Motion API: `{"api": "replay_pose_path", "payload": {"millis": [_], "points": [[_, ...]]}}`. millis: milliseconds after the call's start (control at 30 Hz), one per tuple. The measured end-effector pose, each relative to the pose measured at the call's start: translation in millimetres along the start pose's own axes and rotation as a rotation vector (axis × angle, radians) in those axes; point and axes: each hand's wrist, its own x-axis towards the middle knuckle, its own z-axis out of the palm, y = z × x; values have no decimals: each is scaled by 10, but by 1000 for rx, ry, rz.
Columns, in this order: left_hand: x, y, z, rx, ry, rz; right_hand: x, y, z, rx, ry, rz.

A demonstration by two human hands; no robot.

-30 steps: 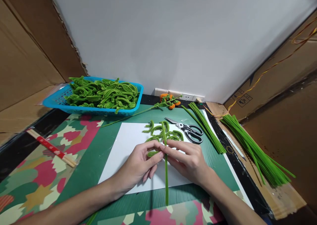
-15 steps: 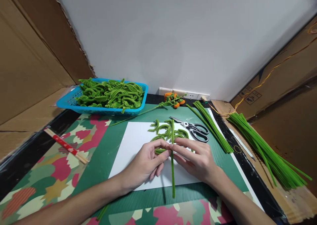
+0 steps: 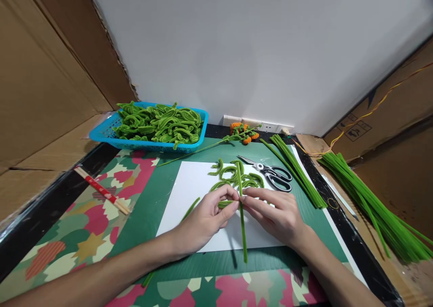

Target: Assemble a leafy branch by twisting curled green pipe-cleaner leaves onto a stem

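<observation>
Over a white sheet (image 3: 172, 208), my left hand (image 3: 211, 214) and my right hand (image 3: 279, 212) meet fingertip to fingertip. Both pinch a green fuzzy stem (image 3: 243, 235), which stands roughly upright in view, crossing between the fingers. A short green piece (image 3: 226, 204) lies across my left fingers and meets the stem. Another green stem (image 3: 191, 208) shows behind my left wrist, its lower end coming out below the forearm. Just beyond the hands, several curled green pieces (image 3: 230, 174) rest on the sheet. Scissors (image 3: 270, 171) with black handles lie right of them, blades partly open.
A blue basket (image 3: 149, 148) full of green shaped pieces stands at the back left. Orange flowers on a stem (image 3: 245, 131) lie beside it. Straight green stems (image 3: 297, 171) and a larger bundle (image 3: 368, 203) are at right. Chopsticks (image 3: 101, 190) lie at left.
The whole view has shifted, so things appear a little farther right. Both hands keep their pinch on the stem. A green stem now shows behind my left wrist.
</observation>
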Motion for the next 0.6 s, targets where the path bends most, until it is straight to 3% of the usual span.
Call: {"api": "replay_pose_path", "payload": {"millis": [600], "points": [[-65,4,26,106,12,39,-18,-37,-96,-26,-91,-85]]}}
